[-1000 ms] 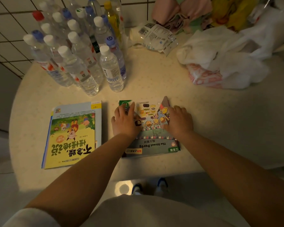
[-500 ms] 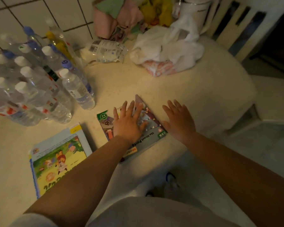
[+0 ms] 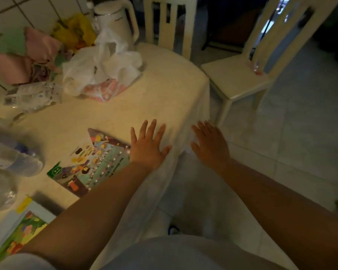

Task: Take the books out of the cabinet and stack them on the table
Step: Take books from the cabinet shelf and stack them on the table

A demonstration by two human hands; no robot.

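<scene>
A thin picture book with a colourful party cover (image 3: 90,162) lies flat on the round table (image 3: 164,90), near its front edge. A yellow and green book (image 3: 18,234) lies at the lower left, partly cut off by the frame. My left hand (image 3: 147,148) hovers open, fingers spread, just right of the picture book over the table's edge. My right hand (image 3: 210,146) is open too, off the table's right side above the floor. Neither hand holds anything. No cabinet is in view.
Clear water bottles (image 3: 8,160) stand blurred at the left. White plastic bags (image 3: 101,65), pink cloth (image 3: 27,55) and a white kettle (image 3: 117,18) crowd the table's back. Two cream chairs (image 3: 240,75) stand to the right on a tiled floor (image 3: 300,133).
Both hands have come off the picture book and moved right, past the table's edge. The view has swung right, bringing the chairs and floor in.
</scene>
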